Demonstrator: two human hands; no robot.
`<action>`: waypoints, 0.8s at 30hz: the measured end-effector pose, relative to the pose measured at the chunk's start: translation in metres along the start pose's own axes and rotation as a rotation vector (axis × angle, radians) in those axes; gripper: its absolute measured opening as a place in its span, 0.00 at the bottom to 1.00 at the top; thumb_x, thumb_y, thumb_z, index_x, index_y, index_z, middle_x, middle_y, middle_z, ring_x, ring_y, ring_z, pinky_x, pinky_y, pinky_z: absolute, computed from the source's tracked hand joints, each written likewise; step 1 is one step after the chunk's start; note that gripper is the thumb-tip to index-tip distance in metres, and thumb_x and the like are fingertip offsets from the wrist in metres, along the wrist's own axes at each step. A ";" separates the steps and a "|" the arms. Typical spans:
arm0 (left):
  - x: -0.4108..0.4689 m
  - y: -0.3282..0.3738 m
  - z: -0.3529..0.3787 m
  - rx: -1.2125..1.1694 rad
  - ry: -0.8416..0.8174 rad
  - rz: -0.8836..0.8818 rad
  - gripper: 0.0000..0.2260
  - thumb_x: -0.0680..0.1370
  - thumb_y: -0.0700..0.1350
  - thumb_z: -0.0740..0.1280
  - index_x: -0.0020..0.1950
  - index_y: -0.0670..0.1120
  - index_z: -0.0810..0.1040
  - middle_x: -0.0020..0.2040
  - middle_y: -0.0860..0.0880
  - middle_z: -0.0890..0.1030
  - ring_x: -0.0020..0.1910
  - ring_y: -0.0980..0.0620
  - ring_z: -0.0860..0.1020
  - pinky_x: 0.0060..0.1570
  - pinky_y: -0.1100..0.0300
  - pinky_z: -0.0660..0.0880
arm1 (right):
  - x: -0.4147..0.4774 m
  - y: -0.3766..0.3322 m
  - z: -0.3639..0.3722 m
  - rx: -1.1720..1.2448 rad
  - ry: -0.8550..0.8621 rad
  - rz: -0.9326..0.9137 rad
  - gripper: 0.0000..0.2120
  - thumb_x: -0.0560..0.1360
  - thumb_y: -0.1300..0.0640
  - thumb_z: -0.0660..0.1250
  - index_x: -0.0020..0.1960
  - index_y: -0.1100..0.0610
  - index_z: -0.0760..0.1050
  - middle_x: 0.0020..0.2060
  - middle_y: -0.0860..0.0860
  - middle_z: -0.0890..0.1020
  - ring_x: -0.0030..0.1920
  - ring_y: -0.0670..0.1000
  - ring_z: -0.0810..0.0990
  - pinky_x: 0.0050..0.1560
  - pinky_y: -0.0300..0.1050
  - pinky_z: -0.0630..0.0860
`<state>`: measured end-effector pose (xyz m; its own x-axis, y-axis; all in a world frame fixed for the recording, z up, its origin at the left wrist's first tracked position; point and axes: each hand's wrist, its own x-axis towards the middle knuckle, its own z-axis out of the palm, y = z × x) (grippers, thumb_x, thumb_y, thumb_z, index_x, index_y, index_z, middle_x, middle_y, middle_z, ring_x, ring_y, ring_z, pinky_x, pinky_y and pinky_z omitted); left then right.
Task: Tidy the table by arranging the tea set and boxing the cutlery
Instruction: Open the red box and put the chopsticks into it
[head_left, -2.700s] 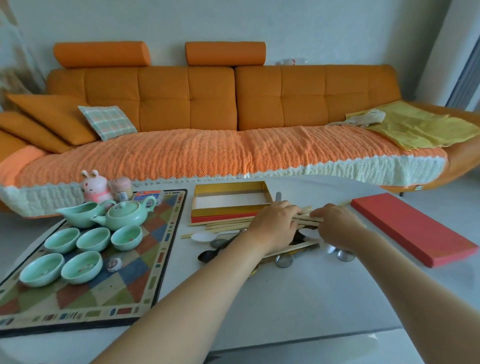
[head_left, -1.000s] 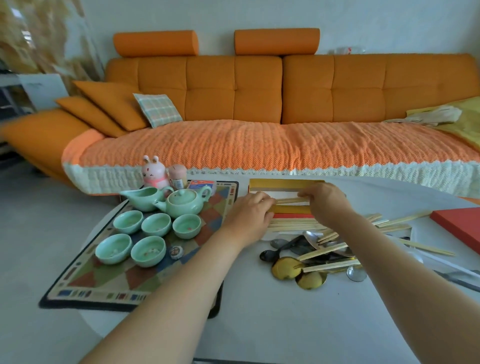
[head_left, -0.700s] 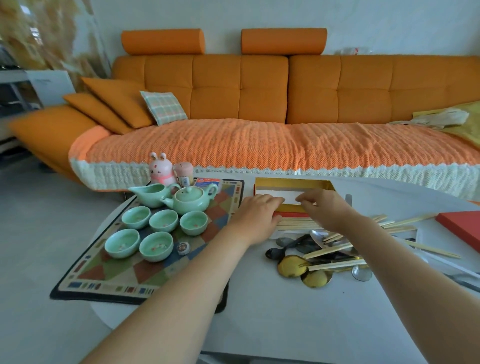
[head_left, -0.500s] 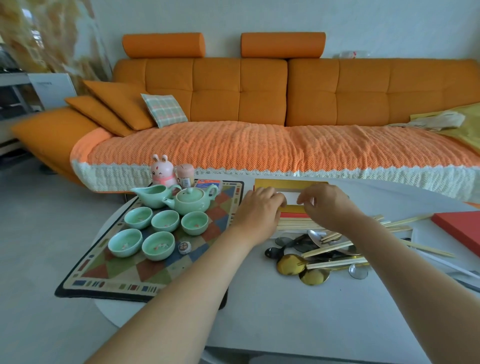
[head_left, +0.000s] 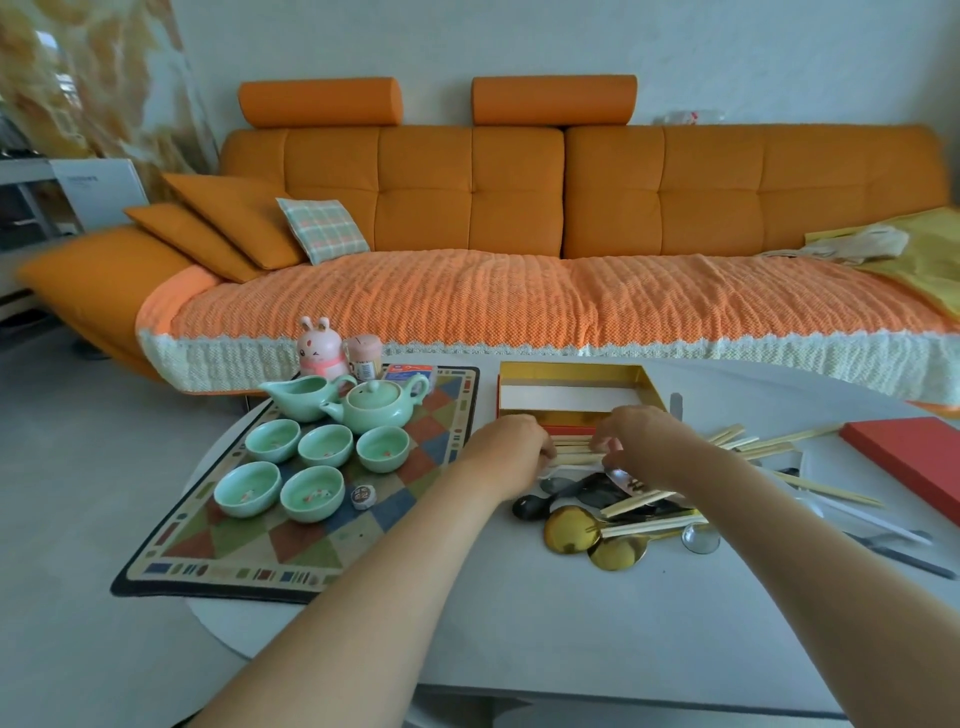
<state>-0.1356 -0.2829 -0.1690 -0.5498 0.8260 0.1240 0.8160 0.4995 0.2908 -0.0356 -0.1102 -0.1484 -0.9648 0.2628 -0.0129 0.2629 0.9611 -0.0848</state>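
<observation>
Head view shows both hands working a small bundle of wooden chopsticks that lies on the counter between them. The left hand has its fingers curled against the bundle's near end, and the right hand has its fingers bent down onto the sticks further along; neither looks to have lifted them clear, so I read this as squaring up a handful before it goes in. The open gold-lined box sits just beyond both hands, its near wall almost touching the bundle.

To do this well, the hands should press the stick ends flush between them, so the bundle is no longer than the box's inside, then lift it level and lower it flat along the box's long side. A firm two-ended pinch matters, since round sticks will roll and fan out.

More loose chopsticks lie past the right hand, and a heap of spoons lies below it, nearer the person. Those come afterwards. The red lid waits far to the right. The teapot and cups, left of the left hand, already sit grouped on the patterned mat.
</observation>
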 end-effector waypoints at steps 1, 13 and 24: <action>0.001 0.002 -0.002 0.005 -0.012 -0.008 0.11 0.80 0.43 0.65 0.61 0.50 0.82 0.59 0.48 0.78 0.56 0.46 0.77 0.56 0.53 0.75 | 0.001 0.002 0.000 -0.003 0.011 -0.004 0.09 0.76 0.54 0.71 0.55 0.47 0.81 0.49 0.43 0.76 0.52 0.46 0.77 0.55 0.42 0.75; 0.004 0.009 -0.006 0.038 -0.024 -0.018 0.07 0.79 0.41 0.66 0.55 0.48 0.79 0.56 0.49 0.78 0.52 0.48 0.77 0.49 0.56 0.74 | 0.001 0.001 -0.002 0.001 0.012 -0.046 0.06 0.75 0.54 0.71 0.50 0.46 0.79 0.43 0.40 0.77 0.46 0.45 0.77 0.49 0.43 0.77; 0.024 -0.005 -0.024 -0.156 0.356 0.072 0.04 0.81 0.40 0.64 0.53 0.46 0.77 0.53 0.52 0.78 0.51 0.53 0.76 0.52 0.58 0.74 | 0.010 0.024 -0.015 0.301 0.313 0.003 0.10 0.81 0.57 0.62 0.58 0.52 0.80 0.49 0.48 0.80 0.44 0.52 0.80 0.48 0.47 0.76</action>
<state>-0.1568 -0.2720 -0.1443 -0.5422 0.7016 0.4624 0.8328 0.3754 0.4069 -0.0388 -0.0837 -0.1353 -0.9021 0.3235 0.2856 0.2066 0.9048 -0.3723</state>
